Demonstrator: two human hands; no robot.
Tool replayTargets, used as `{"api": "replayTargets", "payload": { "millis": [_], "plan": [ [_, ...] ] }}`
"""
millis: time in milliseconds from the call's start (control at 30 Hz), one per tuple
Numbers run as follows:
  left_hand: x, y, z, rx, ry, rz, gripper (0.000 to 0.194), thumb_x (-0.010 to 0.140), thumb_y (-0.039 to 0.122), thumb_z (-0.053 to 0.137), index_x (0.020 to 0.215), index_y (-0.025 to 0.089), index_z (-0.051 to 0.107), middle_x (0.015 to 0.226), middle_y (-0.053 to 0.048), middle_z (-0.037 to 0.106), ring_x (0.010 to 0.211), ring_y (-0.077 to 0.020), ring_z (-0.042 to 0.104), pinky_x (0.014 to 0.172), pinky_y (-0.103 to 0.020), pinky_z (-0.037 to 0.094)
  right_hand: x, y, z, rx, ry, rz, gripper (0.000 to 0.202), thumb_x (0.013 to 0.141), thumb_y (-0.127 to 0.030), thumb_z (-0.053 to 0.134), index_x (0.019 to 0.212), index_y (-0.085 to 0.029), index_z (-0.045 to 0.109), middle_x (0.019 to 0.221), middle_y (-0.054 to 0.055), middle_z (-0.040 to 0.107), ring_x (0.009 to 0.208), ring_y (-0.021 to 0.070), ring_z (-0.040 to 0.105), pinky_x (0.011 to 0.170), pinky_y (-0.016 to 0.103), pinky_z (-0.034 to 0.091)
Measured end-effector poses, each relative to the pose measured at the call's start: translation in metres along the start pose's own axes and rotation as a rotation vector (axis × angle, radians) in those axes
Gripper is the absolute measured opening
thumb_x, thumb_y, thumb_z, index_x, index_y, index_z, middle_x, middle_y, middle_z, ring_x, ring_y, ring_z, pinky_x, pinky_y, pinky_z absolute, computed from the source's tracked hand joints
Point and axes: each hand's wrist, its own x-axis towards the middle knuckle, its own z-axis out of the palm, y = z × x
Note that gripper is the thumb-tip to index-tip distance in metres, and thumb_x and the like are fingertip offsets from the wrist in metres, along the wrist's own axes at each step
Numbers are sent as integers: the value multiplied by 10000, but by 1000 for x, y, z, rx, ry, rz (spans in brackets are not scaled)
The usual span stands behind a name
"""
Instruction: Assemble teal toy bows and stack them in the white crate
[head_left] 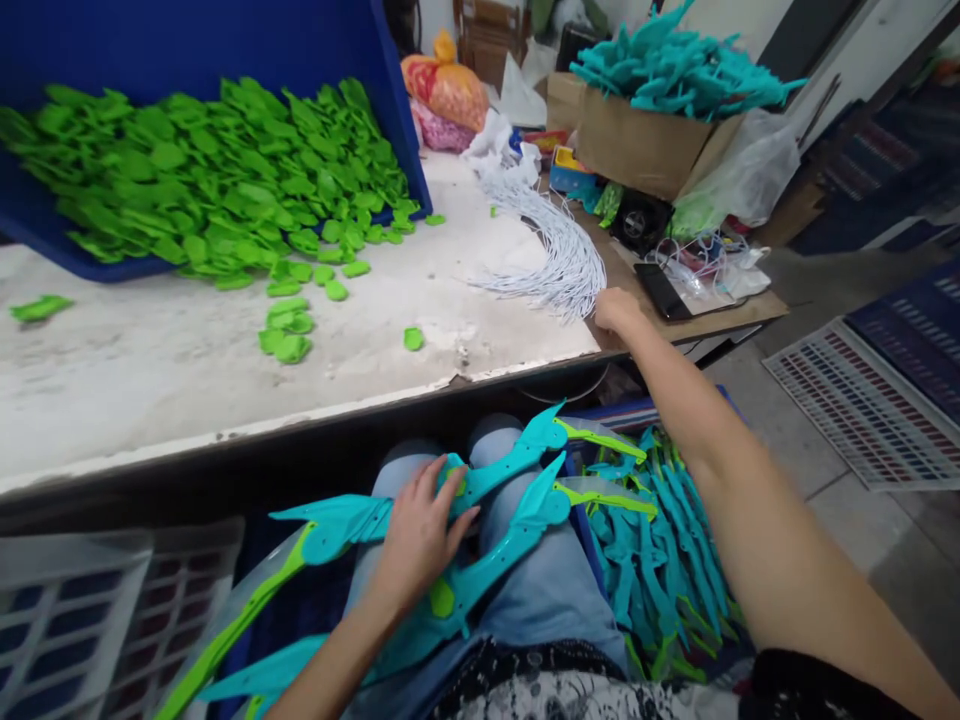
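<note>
Across my lap lie two teal, bow-shaped plastic toys with green arms and clear film. My left hand (424, 525) has its fingers curled over the middle of the upper toy (501, 468), beside a green piece. Below it, the lower toy (487, 575) rests on my thighs, with a green oval piece (441, 598) at its centre. My right hand (619, 310) reaches forward to the table, fingers closed at the near end of a bundle of white cords (559, 245). The fingertips are partly hidden, so how many cords they pinch is unclear.
A tilted blue bin (225, 35) spills green plastic pieces (247, 170) onto the white tabletop (360, 340). A cardboard box (630, 140) of teal parts stands at the back right, near a phone (661, 290). By my right leg, a crate holds stacked teal toys (645, 550).
</note>
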Motion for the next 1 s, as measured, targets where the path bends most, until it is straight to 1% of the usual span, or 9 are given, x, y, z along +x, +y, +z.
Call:
{"api": "replayTargets", "payload": {
  "millis": [100,233,367,467,533,600,733,867,1000],
  "plan": [
    [3,-9,13,56,-108,-25,469,894,431,494,1264,149,552,1270,-203,516,1044,-340,573,828,-461,506,0,7,-4,6,7,18,391,724,-215,687,1068,-30,672,1074,264,657,1101,334,604,946,384,452],
    [-4,-21,14,67,-85,-68,493,892,467,483,1263,153,565,1124,-190,563,963,-325,590,825,-459,504,-36,52,-7,60,15,64,294,676,-139,669,953,-46,704,961,204,697,1003,309,641,839,329,485],
    [-4,-9,0,50,55,-58,469,902,430,482,1210,94,592,1228,-252,512,1103,-389,529,889,-528,467,-129,108,14,607,-153,157,165,654,-198,635,789,-129,702,614,33,649,606,168,614,567,245,453],
    [-4,26,-6,-147,136,-48,359,893,372,529,1111,107,635,1199,-220,569,1125,-350,540,941,-498,453,-218,128,46,1043,-307,212,202,601,-329,695,706,-158,665,558,-8,615,486,108,520,492,225,411],
    [-6,60,-2,-431,1,-13,264,892,343,535,1028,157,664,1065,-138,657,1011,-267,613,905,-403,492,-271,128,69,1166,-253,270,248,590,-390,722,676,-167,654,601,5,644,517,110,536,510,231,426],
    [-7,96,12,-735,-296,-26,224,886,326,525,957,186,684,951,-78,702,902,-214,651,837,-330,518,-308,123,90,1208,-117,343,270,608,-426,731,673,-176,653,620,12,656,559,128,567,549,250,457],
    [4,154,57,-1122,-824,-368,192,836,259,547,922,165,692,879,-59,724,813,-193,666,745,-290,525,-340,109,123,1239,148,441,282,663,-463,711,719,-191,660,663,28,680,608,162,610,598,290,503],
    [23,186,93,-1414,-907,-852,216,829,162,565,1018,111,655,795,-63,700,684,-153,658,634,-249,514,-343,100,143,1244,267,426,241,718,-437,670,772,-202,663,761,46,704,660,184,641,628,319,534],
    [33,199,111,-1561,-916,-989,166,824,113,598,978,106,660,723,-46,675,605,-120,637,600,-227,503,-345,99,152,1137,340,329,187,773,-396,635,778,-211,664,837,67,705,776,211,661,717,355,549]
  ]
}}
